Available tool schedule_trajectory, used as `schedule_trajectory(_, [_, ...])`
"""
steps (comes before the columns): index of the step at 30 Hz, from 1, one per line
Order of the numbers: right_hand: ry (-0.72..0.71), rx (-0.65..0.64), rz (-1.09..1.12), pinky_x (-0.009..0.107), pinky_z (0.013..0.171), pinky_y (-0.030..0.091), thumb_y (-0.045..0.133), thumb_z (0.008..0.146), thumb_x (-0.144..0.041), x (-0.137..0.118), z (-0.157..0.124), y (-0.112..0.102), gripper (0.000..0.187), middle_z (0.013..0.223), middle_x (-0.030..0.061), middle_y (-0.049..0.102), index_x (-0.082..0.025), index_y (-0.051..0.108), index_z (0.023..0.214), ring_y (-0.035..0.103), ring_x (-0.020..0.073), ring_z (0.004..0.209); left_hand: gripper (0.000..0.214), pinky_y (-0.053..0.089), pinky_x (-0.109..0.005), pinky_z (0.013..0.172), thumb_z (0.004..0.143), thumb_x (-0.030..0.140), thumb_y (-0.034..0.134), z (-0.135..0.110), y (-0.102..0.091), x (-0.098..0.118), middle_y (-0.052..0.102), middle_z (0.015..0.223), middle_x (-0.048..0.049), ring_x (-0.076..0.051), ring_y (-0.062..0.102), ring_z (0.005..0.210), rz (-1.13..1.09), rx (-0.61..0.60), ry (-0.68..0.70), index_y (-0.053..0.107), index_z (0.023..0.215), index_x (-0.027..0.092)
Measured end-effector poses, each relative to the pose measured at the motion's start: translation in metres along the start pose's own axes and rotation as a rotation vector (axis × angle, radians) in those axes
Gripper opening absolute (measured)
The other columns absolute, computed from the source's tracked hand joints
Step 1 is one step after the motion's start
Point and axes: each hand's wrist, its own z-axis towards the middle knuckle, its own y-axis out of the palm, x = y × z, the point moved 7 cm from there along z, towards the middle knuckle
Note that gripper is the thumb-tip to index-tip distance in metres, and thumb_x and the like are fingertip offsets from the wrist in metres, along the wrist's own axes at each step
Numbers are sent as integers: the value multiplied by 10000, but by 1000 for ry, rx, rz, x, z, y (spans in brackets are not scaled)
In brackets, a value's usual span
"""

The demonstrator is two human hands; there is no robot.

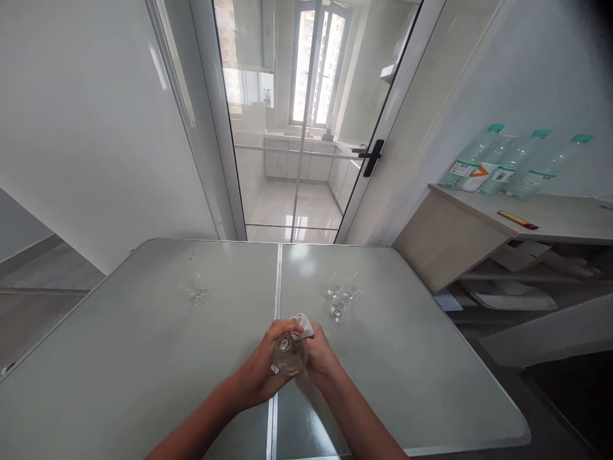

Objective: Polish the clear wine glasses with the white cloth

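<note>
A clear stemmed glass [290, 359] is held above the near middle of the table, one round end turned up toward me. My left hand [258, 374] wraps around its left side. On the other side, my right hand [322, 358] is closed on a white cloth [302, 324] pressed against the glass. Part of the cloth also shows below the left fingers; the rest is hidden by the hands and glass. Beyond my right hand, a small group of clear stemmed glasses [338, 312] stands close together. One more stemmed glass [199, 296] is on the table's left half.
The pale table [230, 275] has a metal strip [279, 281] down its middle. Behind it is a glass door [268, 204] with a black handle [372, 158]. On the right, a shelf unit [460, 223] bears several plastic bottles [517, 163] and a yellow-red stick-shaped item [517, 220].
</note>
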Motion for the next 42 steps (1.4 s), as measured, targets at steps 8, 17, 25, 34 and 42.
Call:
schedule_trajectory(8, [46, -164, 6, 225, 578, 329, 679, 622, -150, 6, -1, 19, 120, 670, -24, 554, -152, 663, 742, 421, 109, 620, 645, 512, -420, 1060, 887, 177, 739, -5, -8, -23, 535, 1346, -120, -280, 575, 1272, -143, 106, -148, 429, 1438, 303])
schedule_trajectory(17, [-388, 180, -848, 248, 574, 322, 682, 822, -286, -38, -15, -9, 323, 634, -26, 496, -187, 518, 562, 417, 124, 611, 542, 442, -486, 1139, 931, 292, 703, -8, -29, -31, 579, 1341, -130, -281, 580, 1297, -123, 425, -217, 430, 1399, 258])
schedule_trajectory(25, [-425, 116, -863, 260, 685, 478, 710, 759, -168, -61, -48, -17, 447, 883, 9, 697, -221, 669, 1201, 630, 169, 721, 540, 402, -477, 1159, 957, 313, 670, 0, -10, -38, 585, 1329, -102, -261, 562, 1307, -8, 225, -295, 381, 1412, 287])
schedule_trajectory(34, [-308, 157, -932, 213, 560, 361, 582, 780, -105, -22, -46, -32, 163, 630, -25, 644, -183, 648, 654, 568, 131, 598, 572, 412, -463, 1169, 943, 259, 663, 22, 65, -26, 524, 1474, -97, -275, 470, 1429, -62, -197, -381, 394, 1442, 335])
schedule_trajectory(42, [-316, 456, -1176, 261, 634, 406, 590, 877, -318, -44, -57, -131, 284, 654, 44, 699, -194, 682, 639, 620, 175, 614, 428, 455, -465, 1115, 964, 370, 625, 17, -3, -27, 577, 1410, -97, -277, 580, 1306, 344, 102, -249, 508, 1368, 293])
